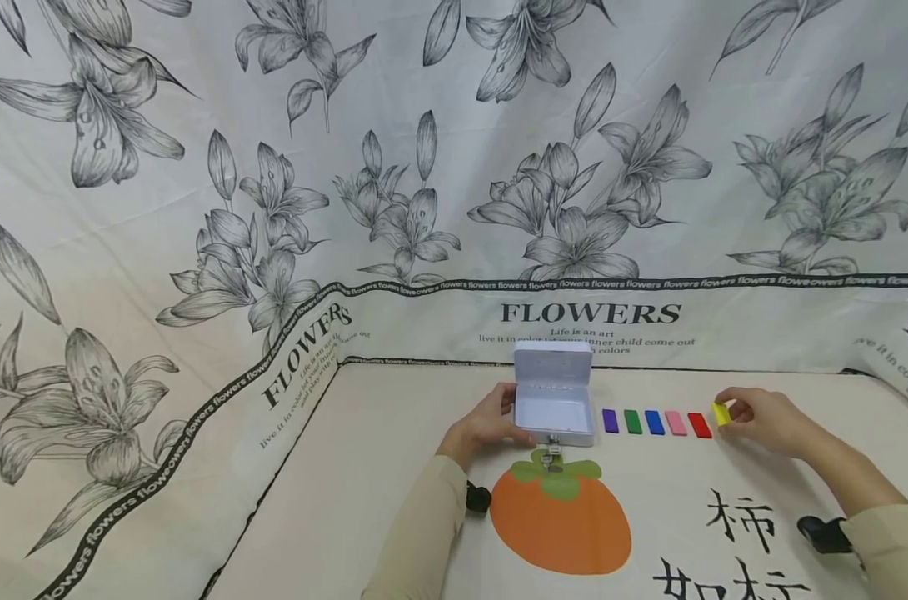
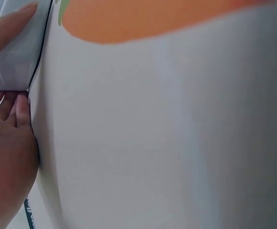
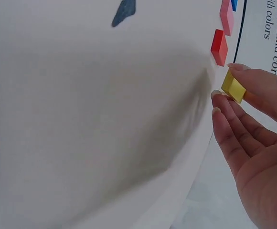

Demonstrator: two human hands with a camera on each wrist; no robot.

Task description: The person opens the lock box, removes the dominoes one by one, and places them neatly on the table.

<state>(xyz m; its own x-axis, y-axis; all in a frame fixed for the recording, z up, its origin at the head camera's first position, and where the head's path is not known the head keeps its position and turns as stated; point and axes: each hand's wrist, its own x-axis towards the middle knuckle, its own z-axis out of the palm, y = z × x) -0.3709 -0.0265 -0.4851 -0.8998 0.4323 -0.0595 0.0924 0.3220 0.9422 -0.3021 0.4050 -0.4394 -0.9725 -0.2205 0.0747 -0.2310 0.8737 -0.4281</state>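
A white hinged tin box (image 1: 553, 417) stands on the table with its lid raised and a metal clasp hanging at the front. My left hand (image 1: 491, 421) holds the box at its left side. In the left wrist view the thumb (image 2: 9, 29) lies along the front wall, with the other fingers at the side wall. Between thumb and fingertips, my right hand (image 1: 765, 421) pinches a yellow block (image 3: 234, 87), tilted, at the right end of a row of blocks. Nearest to it lies a red block (image 1: 699, 425); pink (image 1: 676, 422), blue (image 1: 654, 422), green (image 1: 632, 421) and purple blocks (image 1: 610, 420) continue leftward.
The pale table cover (image 1: 349, 500) bears a printed orange persimmon (image 1: 562, 525) in front of the box and black written characters (image 1: 742, 518) at the front right. A white flower-printed curtain (image 1: 424, 325) hangs behind and along the left side.
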